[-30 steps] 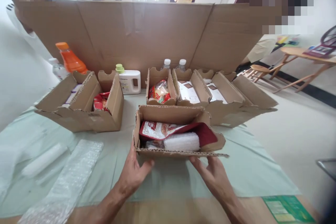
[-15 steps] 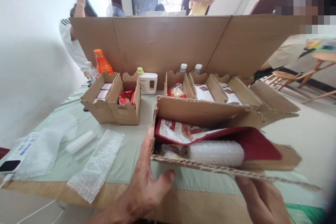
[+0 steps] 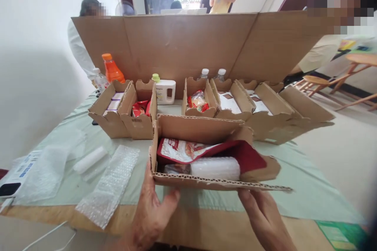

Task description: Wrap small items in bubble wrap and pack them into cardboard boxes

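Observation:
A long open cardboard box [image 3: 203, 124] is tilted towards me above the front of the table. My left hand [image 3: 153, 208] grips its left end, fingers along the side and thumb spread below the front wall. At the lower right, my right hand [image 3: 262, 211] holds the front wall from beneath, with its fingertips partly hidden under the cardboard. Inside lie a dark red and white food packet [image 3: 185, 150], a roll wrapped in bubble wrap [image 3: 216, 168] and a small packet [image 3: 177, 169] that I cannot make out clearly.
Behind stand cardboard bins [image 3: 140, 127] with packets, a white jug [image 3: 165, 92] and an orange bottle [image 3: 113, 70], before a tall cardboard panel [image 3: 188, 47]. Bubble wrap [image 3: 110, 184] and a phone [image 3: 10, 190] lie left. Other people are beyond the panel.
The box has moved left and further from me, with both hands on it. A person behind the panel on the left has lowered a raised arm and now shows their head.

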Tool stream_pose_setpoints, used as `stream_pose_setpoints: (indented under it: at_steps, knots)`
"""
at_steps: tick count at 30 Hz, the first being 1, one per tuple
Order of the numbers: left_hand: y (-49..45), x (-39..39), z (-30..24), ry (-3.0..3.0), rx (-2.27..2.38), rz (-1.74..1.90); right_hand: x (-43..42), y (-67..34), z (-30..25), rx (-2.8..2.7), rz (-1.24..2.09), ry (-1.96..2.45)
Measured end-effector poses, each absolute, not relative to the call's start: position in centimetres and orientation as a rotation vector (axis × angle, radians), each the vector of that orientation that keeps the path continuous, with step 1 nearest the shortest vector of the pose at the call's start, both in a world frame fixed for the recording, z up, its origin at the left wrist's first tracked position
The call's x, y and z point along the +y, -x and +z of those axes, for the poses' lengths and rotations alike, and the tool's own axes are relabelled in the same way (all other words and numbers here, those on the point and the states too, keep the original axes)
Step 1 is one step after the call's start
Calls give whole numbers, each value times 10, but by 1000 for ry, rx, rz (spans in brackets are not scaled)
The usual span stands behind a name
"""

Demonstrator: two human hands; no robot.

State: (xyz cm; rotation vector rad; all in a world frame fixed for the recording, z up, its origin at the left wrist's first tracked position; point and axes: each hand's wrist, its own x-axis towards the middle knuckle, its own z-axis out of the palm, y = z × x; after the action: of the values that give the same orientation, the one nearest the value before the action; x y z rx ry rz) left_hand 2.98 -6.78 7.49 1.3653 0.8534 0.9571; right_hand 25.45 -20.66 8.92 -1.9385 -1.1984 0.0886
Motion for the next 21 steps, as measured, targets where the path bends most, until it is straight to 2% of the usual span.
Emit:
stream_pose_setpoints:
  at_steps: [5,8,14,21]
  knots:
    - [-22,-84,53,-1442,852,881,-204,-252,78,-1105,46,1942]
    - [-8,-96,34,-1427,988,857,-189,-256,69,-1138,132,1852]
    - [11,-109,6,-1365,1210,851,-96,-257,57,-1216,350,1526]
    - [1,-127,-16,-1433,1225,754,-17,-258,55,-1266,419,1368]
